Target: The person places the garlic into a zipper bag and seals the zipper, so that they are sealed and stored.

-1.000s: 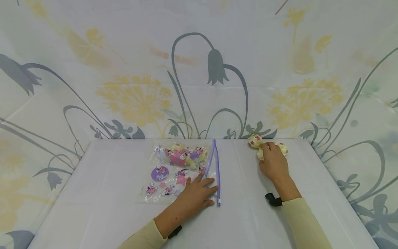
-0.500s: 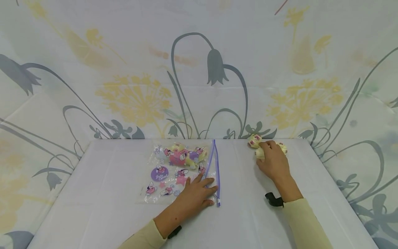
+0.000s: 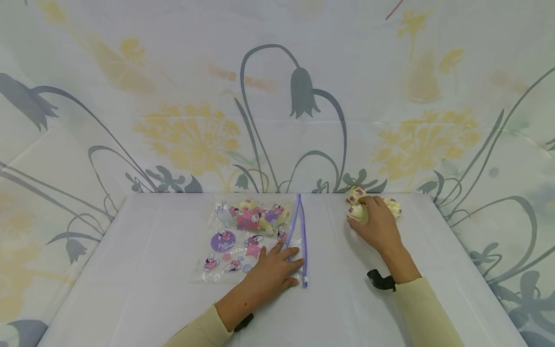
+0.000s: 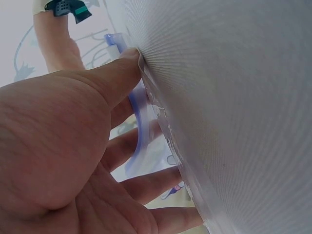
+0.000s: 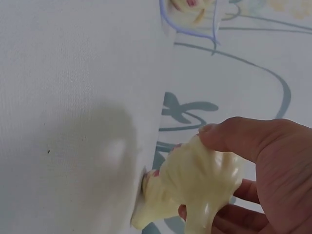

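Note:
My right hand (image 3: pixel 381 231) pinches a cream garlic bulb (image 3: pixel 358 213) between thumb and fingers. In the right wrist view this bulb (image 5: pixel 202 170) shows its stem pointing down, close over the table. A second garlic bulb (image 3: pixel 355 194) with purple marks lies just behind it, and a third garlic bulb (image 3: pixel 393 207) sits right of the hand. My left hand (image 3: pixel 275 272) rests with spread fingers on a clear printed zip bag (image 3: pixel 223 242). In the left wrist view the thumb (image 4: pixel 129 56) lies at the bag's purple zip edge (image 4: pixel 140 117). Cream garlic (image 3: pixel 248 205) shows inside the bag.
The white table (image 3: pixel 329 299) runs back to a flower-patterned cloth (image 3: pixel 277 159) behind and at both sides. Black wrist-camera mounts (image 3: pixel 381 279) stick out under the forearms. The bag's zip side faces the right hand.
My right hand has shifted slightly left with the garlic bulb, drawing it away from the bulb on the right, which shows more now. The left hand and bag have stayed put.

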{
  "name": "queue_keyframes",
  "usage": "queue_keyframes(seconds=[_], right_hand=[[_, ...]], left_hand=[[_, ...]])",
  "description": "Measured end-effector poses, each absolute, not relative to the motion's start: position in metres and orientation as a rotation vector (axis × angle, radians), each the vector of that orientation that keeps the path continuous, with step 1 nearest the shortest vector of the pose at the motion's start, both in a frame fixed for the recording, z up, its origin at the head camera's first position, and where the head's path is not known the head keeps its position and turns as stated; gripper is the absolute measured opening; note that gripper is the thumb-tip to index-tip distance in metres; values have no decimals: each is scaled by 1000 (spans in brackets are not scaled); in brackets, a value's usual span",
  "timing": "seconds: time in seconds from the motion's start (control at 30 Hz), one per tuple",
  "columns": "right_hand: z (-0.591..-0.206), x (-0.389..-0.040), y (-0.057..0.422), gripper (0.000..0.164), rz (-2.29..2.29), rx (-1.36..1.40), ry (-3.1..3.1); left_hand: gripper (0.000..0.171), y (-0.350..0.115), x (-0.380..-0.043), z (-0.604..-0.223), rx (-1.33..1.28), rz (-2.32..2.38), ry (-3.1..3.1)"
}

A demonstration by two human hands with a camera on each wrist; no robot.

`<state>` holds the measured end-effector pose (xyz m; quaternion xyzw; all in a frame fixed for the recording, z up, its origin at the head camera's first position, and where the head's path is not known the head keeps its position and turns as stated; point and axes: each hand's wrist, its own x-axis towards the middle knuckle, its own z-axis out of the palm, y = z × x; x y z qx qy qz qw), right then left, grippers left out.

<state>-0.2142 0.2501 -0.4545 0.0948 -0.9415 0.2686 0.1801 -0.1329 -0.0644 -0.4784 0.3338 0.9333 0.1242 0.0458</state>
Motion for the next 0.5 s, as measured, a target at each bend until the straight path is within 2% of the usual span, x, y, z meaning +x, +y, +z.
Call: queue_keyframes(seconds=[0.23, 0.5], right_hand=[[-457, -214, 243, 49, 862, 244, -2636], [-462, -213, 233, 55, 1056, 205, -2638]], left_hand=[[50, -64, -133, -478, 1014, 373, 2850], [50, -63, -133, -477, 1012, 358, 2853]])
